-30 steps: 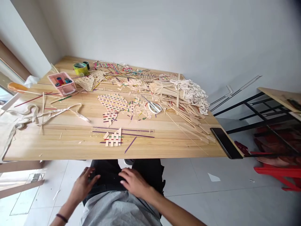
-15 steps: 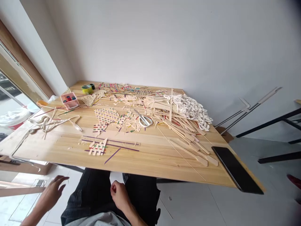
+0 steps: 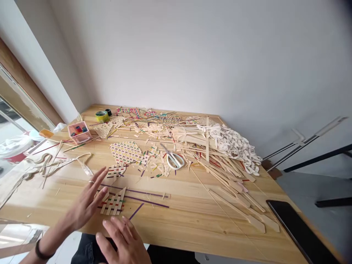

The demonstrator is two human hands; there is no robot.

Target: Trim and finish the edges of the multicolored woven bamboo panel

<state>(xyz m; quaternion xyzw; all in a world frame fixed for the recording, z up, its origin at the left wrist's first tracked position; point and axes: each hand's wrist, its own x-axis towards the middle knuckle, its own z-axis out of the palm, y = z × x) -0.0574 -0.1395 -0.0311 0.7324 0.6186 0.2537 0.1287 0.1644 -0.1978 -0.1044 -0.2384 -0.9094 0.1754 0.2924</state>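
My left hand (image 3: 86, 201) is open above the front left of the table, its fingers stretched out and nothing in them. Just right of it lies a small woven piece (image 3: 114, 202) of pale strips crossed by coloured ones. My right hand (image 3: 125, 240) hovers at the table's front edge, below that piece, with spread fingers and no object in them. A second small woven piece (image 3: 117, 171) sits just beyond my left fingertips. Purple strips (image 3: 148, 200) lie to the right of the nearer piece. Farther back rests a larger woven piece (image 3: 125, 151).
White-handled scissors (image 3: 175, 160) lie mid-table among cut scraps. Flat wooden sticks (image 3: 233, 183) and a heap of white cord (image 3: 233, 145) spread to the right. A black phone (image 3: 299, 231) lies at the right edge. A pink box (image 3: 79, 132) and yellow tape (image 3: 102, 116) stand back left.
Both hands have risen from beside and over my lap to the table's front, and the right hand's curled fingers have spread. The view has shifted, so the table appears lower and closer.
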